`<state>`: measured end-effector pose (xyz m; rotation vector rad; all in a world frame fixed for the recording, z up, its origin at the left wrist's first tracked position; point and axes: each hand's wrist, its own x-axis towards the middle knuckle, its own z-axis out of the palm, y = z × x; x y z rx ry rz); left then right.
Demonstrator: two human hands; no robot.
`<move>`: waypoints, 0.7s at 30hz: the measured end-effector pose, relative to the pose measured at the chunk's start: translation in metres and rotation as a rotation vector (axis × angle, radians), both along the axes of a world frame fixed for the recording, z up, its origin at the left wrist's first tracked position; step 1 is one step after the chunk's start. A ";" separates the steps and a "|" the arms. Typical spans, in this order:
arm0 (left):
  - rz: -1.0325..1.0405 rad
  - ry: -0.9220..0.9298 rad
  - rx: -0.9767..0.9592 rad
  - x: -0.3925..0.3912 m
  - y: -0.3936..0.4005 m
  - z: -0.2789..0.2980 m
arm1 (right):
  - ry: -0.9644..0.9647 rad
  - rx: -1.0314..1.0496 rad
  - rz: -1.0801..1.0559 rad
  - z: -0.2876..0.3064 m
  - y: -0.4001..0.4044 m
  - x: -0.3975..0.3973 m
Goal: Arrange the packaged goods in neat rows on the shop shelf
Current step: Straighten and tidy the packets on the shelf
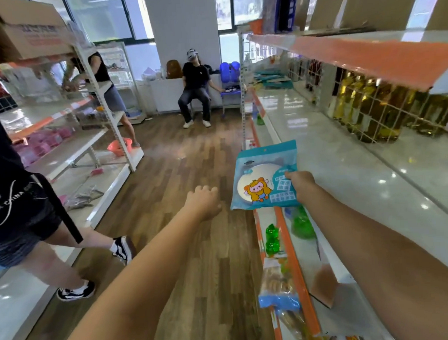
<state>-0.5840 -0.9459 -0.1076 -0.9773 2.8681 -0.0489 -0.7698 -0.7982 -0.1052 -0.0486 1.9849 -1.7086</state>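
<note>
Hands first: left hand, mid-frame, hangs loosely curled and holds nothing; right hand pinches a blue packet over the shelf edge at right. Few goods are placed there yet, so most arranging remains.

Person sitting slumped on a chair by the far wall, blue chair beside them. Another person standing at the left rack. Someone in sneakers walking past at left. Pink basin lying on wood floor. Cardboard box sitting on top of the rack.
</note>
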 end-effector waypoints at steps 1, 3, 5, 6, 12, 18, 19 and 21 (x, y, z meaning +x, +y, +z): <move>-0.016 -0.002 -0.006 -0.008 -0.008 0.000 | 0.003 -0.004 -0.013 0.000 -0.006 -0.006; -0.047 0.005 -0.020 -0.025 -0.026 0.003 | 0.008 -0.009 -0.040 0.002 -0.019 -0.020; -0.067 0.010 -0.035 -0.043 -0.042 0.008 | 0.005 -0.020 -0.063 0.005 -0.033 -0.036; -0.079 0.004 -0.044 -0.053 -0.050 0.011 | 0.002 -0.030 -0.076 0.008 -0.039 -0.044; -0.183 0.026 -0.071 -0.123 -0.084 0.035 | 0.024 -0.078 -0.179 0.029 -0.062 -0.097; -0.308 0.000 -0.027 -0.187 -0.095 0.020 | 0.009 -0.103 -0.289 0.023 -0.054 -0.128; -0.333 -0.006 -0.015 -0.197 -0.095 0.016 | 0.002 -0.094 -0.319 0.020 -0.051 -0.131; -0.411 -0.013 -0.006 -0.215 -0.095 0.012 | -0.012 -0.080 -0.394 0.016 -0.044 -0.139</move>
